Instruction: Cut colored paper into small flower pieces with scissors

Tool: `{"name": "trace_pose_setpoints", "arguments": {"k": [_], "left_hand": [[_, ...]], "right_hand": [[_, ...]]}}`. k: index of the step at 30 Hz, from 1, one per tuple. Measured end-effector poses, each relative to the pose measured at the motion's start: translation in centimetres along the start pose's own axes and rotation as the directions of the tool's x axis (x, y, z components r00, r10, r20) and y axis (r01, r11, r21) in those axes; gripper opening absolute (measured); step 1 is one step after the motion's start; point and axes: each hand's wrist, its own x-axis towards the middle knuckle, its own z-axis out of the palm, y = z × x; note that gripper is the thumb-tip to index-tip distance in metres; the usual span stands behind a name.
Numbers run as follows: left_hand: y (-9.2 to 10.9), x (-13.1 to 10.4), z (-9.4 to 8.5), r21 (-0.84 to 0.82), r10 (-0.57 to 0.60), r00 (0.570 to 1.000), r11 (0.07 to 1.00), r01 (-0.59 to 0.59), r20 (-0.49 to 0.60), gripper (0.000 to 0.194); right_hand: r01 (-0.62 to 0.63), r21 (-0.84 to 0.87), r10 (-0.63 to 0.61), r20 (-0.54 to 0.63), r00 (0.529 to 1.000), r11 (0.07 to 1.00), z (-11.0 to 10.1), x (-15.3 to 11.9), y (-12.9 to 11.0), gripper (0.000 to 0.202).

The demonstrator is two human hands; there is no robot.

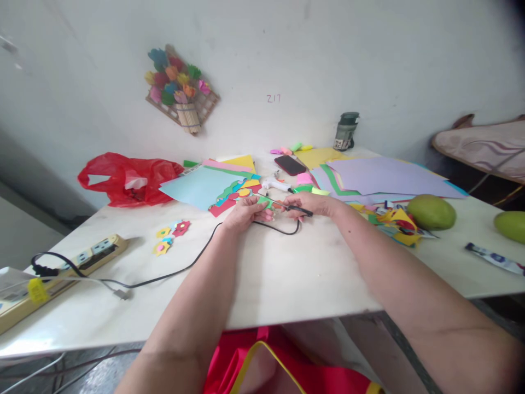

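Observation:
My left hand (243,213) pinches a small piece of green paper (264,202) above the middle of the table. Closed around the black handles of a pair of scissors (301,210), my right hand (308,203) holds the blades toward that green piece. Whether the blades touch the paper is too small to tell. Just behind the hands lies a white glue gun (275,185), its black cord running left across the table. Cut coloured paper shapes (229,192) lie beyond my left hand. Several small paper flowers (181,228) rest on the table to the left.
A power strip (98,249) with cords lies at the left edge. Light blue sheets (200,187) and a red plastic bag (127,178) are back left. Lilac sheets (394,175), a phone (290,164) and a bottle (345,131) stand or lie behind. Paper scraps (396,224) and a green fruit (431,212) are right.

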Motion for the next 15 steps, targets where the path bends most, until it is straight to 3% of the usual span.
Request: {"name": "trace_pose_setpoints", "arguments": {"k": [15], "left_hand": [[0.11, -0.09, 0.21, -0.021, -0.001, 1.000, 1.000, 0.001, -0.002, 0.028]], "right_hand": [[0.037, 0.016, -0.037, 0.024, 0.999, 0.999, -0.03, 0.67, 1.04, 0.036]]}}
